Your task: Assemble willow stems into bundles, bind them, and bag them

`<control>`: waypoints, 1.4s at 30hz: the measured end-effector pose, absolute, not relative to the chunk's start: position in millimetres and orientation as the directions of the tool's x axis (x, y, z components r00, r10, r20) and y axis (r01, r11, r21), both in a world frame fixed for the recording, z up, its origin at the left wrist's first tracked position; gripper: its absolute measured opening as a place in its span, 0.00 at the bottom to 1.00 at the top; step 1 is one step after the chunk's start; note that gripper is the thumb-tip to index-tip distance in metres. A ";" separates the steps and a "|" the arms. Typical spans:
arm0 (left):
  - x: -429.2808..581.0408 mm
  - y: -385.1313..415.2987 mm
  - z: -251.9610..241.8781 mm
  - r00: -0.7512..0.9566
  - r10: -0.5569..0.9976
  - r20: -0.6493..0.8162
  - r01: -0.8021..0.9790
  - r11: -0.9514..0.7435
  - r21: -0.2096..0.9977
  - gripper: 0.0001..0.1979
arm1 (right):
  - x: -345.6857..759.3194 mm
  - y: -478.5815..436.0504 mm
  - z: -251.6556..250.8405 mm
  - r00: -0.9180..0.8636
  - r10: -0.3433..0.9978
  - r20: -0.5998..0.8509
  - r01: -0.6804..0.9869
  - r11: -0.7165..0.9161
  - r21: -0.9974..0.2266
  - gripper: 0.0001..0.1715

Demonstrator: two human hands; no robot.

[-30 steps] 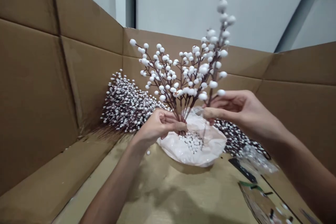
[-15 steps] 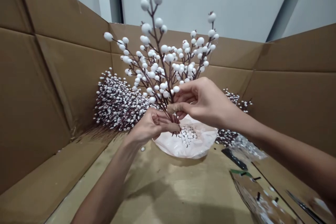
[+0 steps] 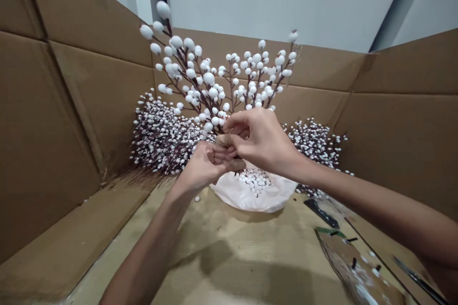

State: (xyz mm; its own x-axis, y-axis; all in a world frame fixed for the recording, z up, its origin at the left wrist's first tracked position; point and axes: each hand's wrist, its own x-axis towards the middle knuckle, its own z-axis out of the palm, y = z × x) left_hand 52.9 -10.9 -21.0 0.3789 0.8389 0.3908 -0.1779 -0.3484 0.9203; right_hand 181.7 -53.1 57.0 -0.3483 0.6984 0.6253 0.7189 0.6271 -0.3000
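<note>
Brown artificial stems studded with white berries, a fanned bunch of berry branches (image 3: 200, 86), rise from between my two hands above the table. My left hand (image 3: 209, 164) is closed around the lower stem ends, thumb pointing right. Just above it, my right hand (image 3: 254, 138) pinches the stems near their base; a tan wrap shows on its thumb. The fingers hide exactly which stems each one grips. Below and behind the hands sits a bowl lined with white plastic (image 3: 246, 202), holding loose white berries (image 3: 255, 181).
Piles of berry branches lie at the back left (image 3: 161, 138) and back right (image 3: 315, 145). Cardboard walls (image 3: 103, 86) enclose the table. On the right are a black strip (image 3: 322, 213), a cardboard piece with white smears (image 3: 358, 267) and dark scissors-like metal tool (image 3: 418, 280). One loose berry (image 3: 197, 198) lies left.
The tall front branch has tilted to the left, away from the right-hand stems. My right hand has shifted slightly left and stays pinched near the stem base.
</note>
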 end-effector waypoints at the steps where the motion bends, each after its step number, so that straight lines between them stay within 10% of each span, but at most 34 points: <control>1: 53.6 -11.0 -21.0 0.370 0.833 0.411 -0.191 -0.365 0.911 0.10 | 181.1 -51.7 57.0 -0.354 0.697 0.623 0.710 0.634 -0.306 0.12; 9: 61.0 -9.4 -17.9 0.363 0.826 0.432 -0.317 -0.326 0.891 0.09 | 194.0 -49.8 57.8 -0.458 0.735 0.501 0.581 0.674 -0.457 0.13; 15: 53.7 -10.1 -15.3 0.393 0.845 0.363 -0.301 -0.255 0.919 0.12 | 214.9 -67.7 31.3 -0.190 0.734 0.652 0.511 0.641 -0.573 0.06; 21: 51.2 -10.5 -14.6 0.428 0.811 0.398 -0.328 -0.271 0.905 0.11 | 224.9 -54.8 2.8 -0.181 0.929 0.322 0.093 0.342 -0.935 0.16; 33: 56.1 -18.0 -12.9 0.401 0.836 0.375 -0.080 -0.376 0.923 0.10 | 200.4 -32.6 -11.7 -0.104 0.954 0.281 -0.242 0.250 -0.937 0.17; 42: 50.2 -8.1 -14.7 0.364 0.825 0.432 -0.210 -0.380 0.901 0.11 | 173.6 -29.2 -21.7 -0.136 0.970 0.201 -0.583 0.086 -0.808 0.17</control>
State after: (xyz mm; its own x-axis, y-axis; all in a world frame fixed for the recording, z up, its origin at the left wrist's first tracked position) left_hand 50.2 -8.1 -14.7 0.3640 0.8250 0.4324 -0.2101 -0.3795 0.9010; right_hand 173.6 -29.2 -21.7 -0.1357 0.9701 0.2011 -0.5831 0.0858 -0.8079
